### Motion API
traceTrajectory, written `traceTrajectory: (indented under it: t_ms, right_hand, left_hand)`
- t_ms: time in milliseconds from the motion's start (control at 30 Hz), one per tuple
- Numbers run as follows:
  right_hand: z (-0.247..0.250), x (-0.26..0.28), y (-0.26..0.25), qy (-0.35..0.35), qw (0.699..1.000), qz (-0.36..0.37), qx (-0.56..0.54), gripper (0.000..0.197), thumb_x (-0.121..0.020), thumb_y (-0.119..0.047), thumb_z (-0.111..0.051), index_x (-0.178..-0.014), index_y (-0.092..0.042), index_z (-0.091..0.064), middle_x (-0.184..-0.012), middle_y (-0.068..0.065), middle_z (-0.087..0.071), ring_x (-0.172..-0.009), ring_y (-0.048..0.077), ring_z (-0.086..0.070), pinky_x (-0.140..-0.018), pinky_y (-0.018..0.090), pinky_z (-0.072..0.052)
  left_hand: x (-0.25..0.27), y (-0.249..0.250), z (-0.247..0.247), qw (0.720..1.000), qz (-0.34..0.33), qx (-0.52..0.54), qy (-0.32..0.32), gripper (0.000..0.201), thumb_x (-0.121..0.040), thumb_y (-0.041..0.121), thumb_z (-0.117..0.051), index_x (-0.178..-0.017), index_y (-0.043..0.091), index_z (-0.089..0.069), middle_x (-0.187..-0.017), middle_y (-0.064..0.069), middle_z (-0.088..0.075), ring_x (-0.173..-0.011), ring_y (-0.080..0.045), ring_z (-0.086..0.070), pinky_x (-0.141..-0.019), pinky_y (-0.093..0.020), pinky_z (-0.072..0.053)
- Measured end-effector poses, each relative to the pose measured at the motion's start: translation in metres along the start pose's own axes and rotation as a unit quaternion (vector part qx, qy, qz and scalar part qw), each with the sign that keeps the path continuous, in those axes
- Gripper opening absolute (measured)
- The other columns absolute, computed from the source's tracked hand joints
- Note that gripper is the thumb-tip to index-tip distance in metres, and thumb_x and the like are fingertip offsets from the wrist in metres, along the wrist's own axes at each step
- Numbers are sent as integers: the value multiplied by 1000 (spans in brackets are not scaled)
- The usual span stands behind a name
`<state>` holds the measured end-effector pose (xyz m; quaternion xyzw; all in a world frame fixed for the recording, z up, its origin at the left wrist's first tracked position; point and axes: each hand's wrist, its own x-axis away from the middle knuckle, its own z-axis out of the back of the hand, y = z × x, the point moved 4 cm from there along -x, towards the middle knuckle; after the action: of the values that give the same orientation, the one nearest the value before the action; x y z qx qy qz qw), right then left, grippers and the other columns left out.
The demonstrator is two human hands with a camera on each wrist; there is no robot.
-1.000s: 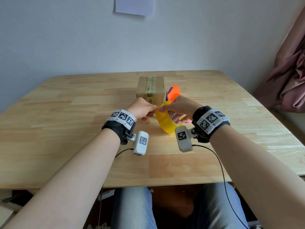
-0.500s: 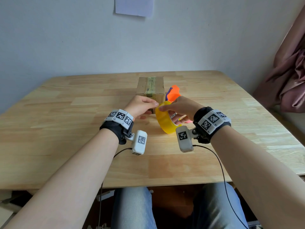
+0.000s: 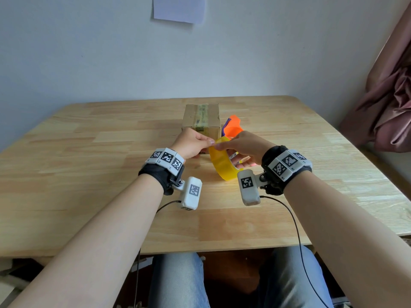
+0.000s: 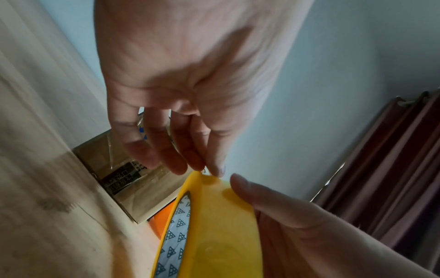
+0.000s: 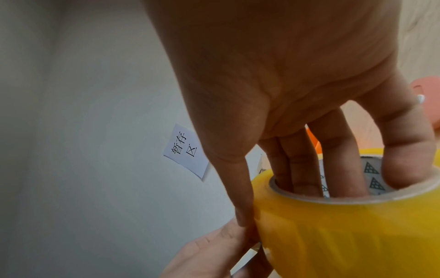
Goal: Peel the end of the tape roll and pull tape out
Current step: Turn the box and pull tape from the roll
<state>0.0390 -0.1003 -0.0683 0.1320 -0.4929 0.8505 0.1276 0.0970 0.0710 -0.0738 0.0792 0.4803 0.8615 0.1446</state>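
A yellow tape roll stands on edge just above the wooden table. My right hand grips it, with fingers inside the patterned core and the thumb pressed on the outer face. In the right wrist view the roll fills the lower right. My left hand meets the roll's top from the left. In the left wrist view its thumb and fingertips pinch at the top rim of the roll, where the tape end seems to be. No loose strip shows.
A taped cardboard box stands right behind the hands, with an orange and purple object beside it. A pink curtain hangs at the right. A paper note is stuck on the wall.
My left hand has shifted only slightly at the top of the roll. The roll and my right hand stay almost where they were.
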Motion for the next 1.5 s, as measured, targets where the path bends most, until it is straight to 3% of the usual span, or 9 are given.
traceTrajectory:
  t_ms: [167, 333, 533, 700, 867, 1100, 1233, 1333, 1500]
  right_hand:
    - [1, -1, 1, -8, 999, -2, -44, 55, -82, -47, -83, -114, -3, -72, -92, 7, -72, -75, 24, -70, -84, 44, -61]
    - [1, 0, 2, -22, 997, 5, -73, 54, -84, -44, -81, -118, -4, -72, -99, 11, -77, -84, 28, -74, -95, 53, -59]
    - [-2, 4, -1, -41, 996, 12, -81, 46, -91, -36, -77, -118, 0, -71, -118, 22, -75, -84, 31, -75, -84, 45, -64]
    - [9, 5, -10, 34, 998, 60, -6, 59, -81, -36, -87, -127, -15, -58, -110, 12, -70, -85, 30, -78, -77, 53, -65]
    - [16, 10, -26, 57, 983, 135, 111, 20, -96, -30, -70, -115, -29, -76, -106, 9, -75, -86, 23, -77, -69, 45, -67]
    - [27, 8, -35, 50, 970, 155, 178, 4, -90, -25, -79, -94, -24, -78, -93, 6, -77, -75, 21, -77, -59, 38, -66]
    - [29, 1, -33, 51, 972, 143, 180, 12, -93, -21, -77, -102, -15, -79, -88, 7, -75, -73, 20, -76, -56, 36, -65]
    - [32, -4, -30, 64, 971, 134, 188, 18, -94, -21, -74, -108, -9, -77, -91, 13, -75, -68, 20, -74, -50, 32, -63]
    - [35, -8, -28, 55, 969, 95, 221, 27, -98, -26, -70, -117, -7, -74, -97, 19, -77, -79, 31, -78, -60, 39, -67]
  left_hand:
    - [1, -1, -1, 1000, -19, 17, 2, 21, -94, 29, -67, -106, 17, -79, -107, -5, -76, -104, -20, -67, -77, -25, -50]
    - [4, 1, -3, 999, -30, 29, 2, 22, -96, 31, -65, -108, 17, -77, -105, 1, -74, -91, -8, -62, -64, -15, -45]
    - [5, 3, -3, 998, -28, 57, -4, 20, -97, 26, -64, -107, 13, -75, -100, -1, -72, -84, -7, -63, -53, -6, -46]
    - [7, 3, -8, 986, 18, 165, -18, 15, -97, 15, -64, -105, 3, -71, -92, -10, -73, -82, -23, -71, -58, -23, -58]
    - [5, 5, -13, 980, 20, 194, -36, 17, -97, 14, -64, -105, 1, -70, -92, -15, -75, -72, -21, -75, -63, -33, -60]
    - [2, 11, -16, 983, 14, 176, -52, 10, -95, 17, -67, -100, 9, -71, -85, -6, -76, -70, -17, -74, -59, -30, -58]
    - [4, 13, -18, 978, 21, 202, -47, 10, -95, 17, -67, -103, 11, -69, -89, -8, -76, -71, -21, -76, -59, -33, -59]
    - [5, 10, -22, 968, 68, 239, -44, 39, -88, 15, -75, -123, 16, -58, -105, -13, -73, -71, -23, -75, -59, -35, -59]
    - [15, 4, -37, 961, 112, 205, -150, 36, -85, 18, -79, -117, 6, -66, -104, -13, -76, -82, -27, -75, -72, -37, -61]
